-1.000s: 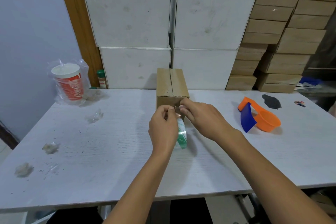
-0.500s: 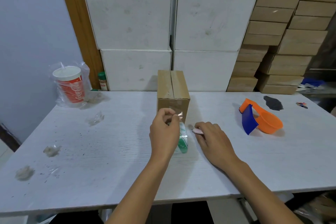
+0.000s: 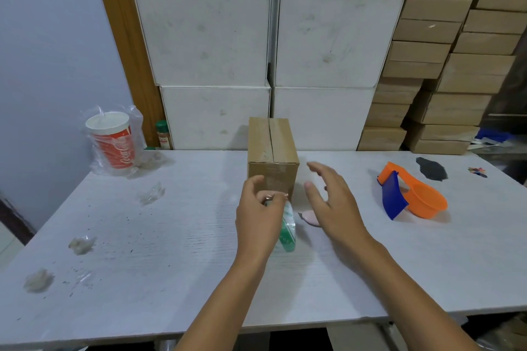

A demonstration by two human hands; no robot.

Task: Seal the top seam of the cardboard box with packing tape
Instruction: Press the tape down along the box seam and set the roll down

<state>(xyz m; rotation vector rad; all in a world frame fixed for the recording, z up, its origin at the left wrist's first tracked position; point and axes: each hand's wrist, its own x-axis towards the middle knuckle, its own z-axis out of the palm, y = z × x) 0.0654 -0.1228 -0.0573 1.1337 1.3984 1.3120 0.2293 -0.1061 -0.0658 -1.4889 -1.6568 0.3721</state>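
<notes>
A small brown cardboard box (image 3: 272, 148) stands upright in the middle of the white table (image 3: 142, 251), its top seam running away from me. Clear tape glints on its near face. My left hand (image 3: 258, 219) is just in front of the box, fingers pinched on a roll of clear packing tape (image 3: 286, 229) with a green-printed core that hangs below the hand. My right hand (image 3: 332, 202) hovers to the right of the box with fingers spread and nothing in it. A small pink object (image 3: 309, 218) lies on the table under it.
An orange and blue tape dispenser (image 3: 410, 194) lies to the right. A bagged red drink cup (image 3: 112, 141) stands at the back left, a small spice bottle (image 3: 163, 135) beside it. Crumpled tape scraps (image 3: 81, 245) dot the left side. Stacked white cartons (image 3: 216, 37) and brown boxes (image 3: 427, 65) line the back.
My right hand left the tape end at the box, set the pink object on the table, then lifted off it with fingers spread. My left hand keeps the roll.
</notes>
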